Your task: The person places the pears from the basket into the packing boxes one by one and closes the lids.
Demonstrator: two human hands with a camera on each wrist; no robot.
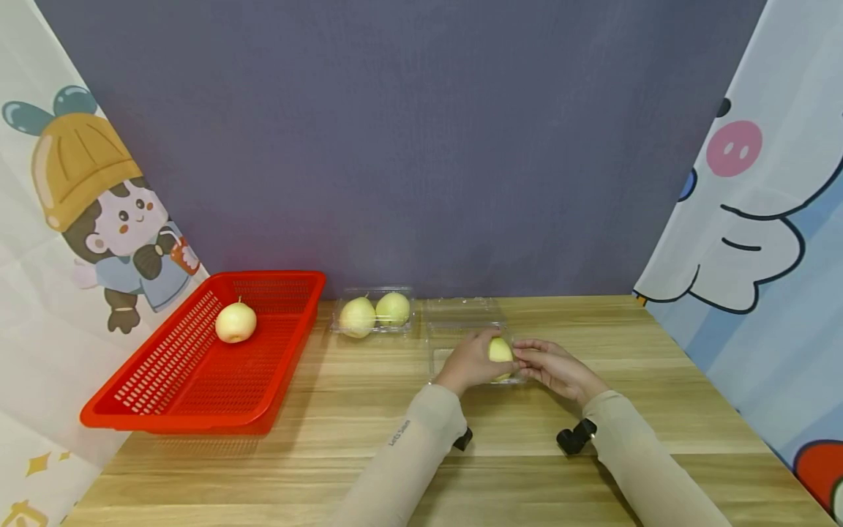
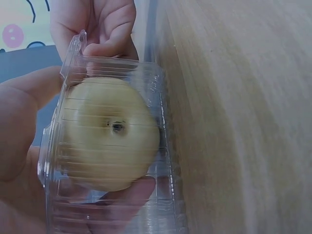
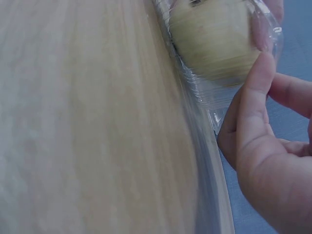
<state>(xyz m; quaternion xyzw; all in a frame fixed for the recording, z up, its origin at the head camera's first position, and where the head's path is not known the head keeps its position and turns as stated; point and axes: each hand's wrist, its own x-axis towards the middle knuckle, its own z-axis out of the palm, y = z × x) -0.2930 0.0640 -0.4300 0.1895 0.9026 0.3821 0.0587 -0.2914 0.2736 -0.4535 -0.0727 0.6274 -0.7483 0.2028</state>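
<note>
A clear plastic clamshell box point(image 1: 466, 313) lies on the table with its lid folded back toward the wall. My left hand point(image 1: 471, 361) grips a pale yellow pear point(image 1: 500, 357) in the right part of this box. In the left wrist view, the thumb and fingers lie on either side of the pear point(image 2: 112, 131), seen through the ribbed plastic wall. At the box's right end, my right hand point(image 1: 555, 369) pinches the rim between thumb and fingers. Part of that grip is hidden in the right wrist view, where the thumb point(image 3: 258, 87) touches the plastic edge.
Left of the box stands another clear box point(image 1: 336, 322) holding two pears point(image 1: 358, 317). Farther left, a red plastic basket point(image 1: 283, 380) contains one pear point(image 1: 235, 323). A grey wall point(image 1: 421, 146) rises behind the wooden table point(image 1: 369, 439), with printed cloths at both sides.
</note>
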